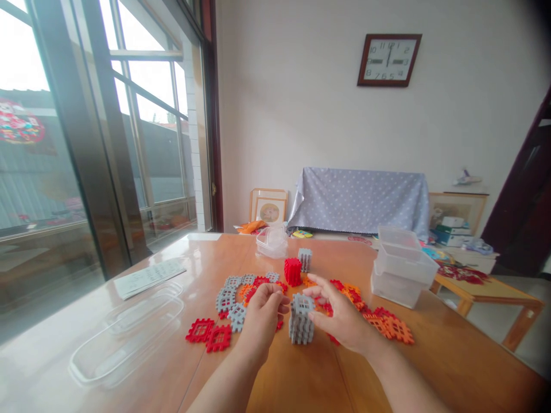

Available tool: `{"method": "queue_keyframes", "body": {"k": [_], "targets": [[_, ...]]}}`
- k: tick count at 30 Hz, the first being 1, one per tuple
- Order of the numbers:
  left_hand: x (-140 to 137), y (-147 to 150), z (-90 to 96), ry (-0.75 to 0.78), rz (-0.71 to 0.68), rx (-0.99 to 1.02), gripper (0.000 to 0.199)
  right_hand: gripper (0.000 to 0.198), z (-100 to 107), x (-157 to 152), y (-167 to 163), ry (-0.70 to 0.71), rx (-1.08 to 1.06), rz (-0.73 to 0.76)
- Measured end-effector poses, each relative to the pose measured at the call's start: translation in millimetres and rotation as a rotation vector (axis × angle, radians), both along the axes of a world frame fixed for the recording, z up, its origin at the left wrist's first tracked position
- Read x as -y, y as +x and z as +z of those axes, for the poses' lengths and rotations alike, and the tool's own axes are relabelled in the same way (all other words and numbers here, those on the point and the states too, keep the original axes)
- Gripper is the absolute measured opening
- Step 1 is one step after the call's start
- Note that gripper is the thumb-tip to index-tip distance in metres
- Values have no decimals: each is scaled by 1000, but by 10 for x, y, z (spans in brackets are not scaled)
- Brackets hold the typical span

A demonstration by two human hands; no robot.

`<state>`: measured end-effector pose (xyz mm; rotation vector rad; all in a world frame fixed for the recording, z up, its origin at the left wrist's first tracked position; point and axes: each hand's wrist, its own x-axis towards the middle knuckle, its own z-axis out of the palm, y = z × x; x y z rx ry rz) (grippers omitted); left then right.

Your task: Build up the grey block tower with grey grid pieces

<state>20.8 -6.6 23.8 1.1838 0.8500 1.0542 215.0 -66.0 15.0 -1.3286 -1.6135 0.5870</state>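
Head view, worktop level. Near grey stack of notched window tiles (301,326) stands upright on the wooden table (318,381), between the two hands. Long axis vertical; tiles lie flat, one on another, with a square window pattern visible in the top face.

Left hand (264,312): just left of the stack's upper part. Fingers curled in, thumb brought up close to the forefinger. Cannot tell whether a tile is pinched there.

Right hand (340,315): just right of the stack, the nearer of the two. Fingers parted and loosely bent, thumb well separated from them; nothing seen in the grasp. Thumb tip lies at the stack's upper right edge; contact or small gap, cannot tell.

Key relation: stack lies to the right of the left fingertips and to the left of the right thumb, its top roughly level with both.

Surroundings: red stack (293,272) beyond the hands, far grey stack (305,260) just behind it. Loose grey tiles (226,299) and red tiles (218,338) spread left; orange tiles (399,330) right. Transparent plastic box (398,284) far right; transparent lid (76,367) near left.
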Motion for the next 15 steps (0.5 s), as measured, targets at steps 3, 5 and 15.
{"method": "queue_keyframes", "body": {"k": [3,5,15], "targets": [[-16,1,-22,-8,0,-19,18,72,11,16,-21,-21,15,7],[-17,4,-30,-2,17,-24,18,73,26,22,-17,-21,42,-12],[176,53,-201,-155,-3,82,76,18,87,112,242,-177,407,-177]]}}
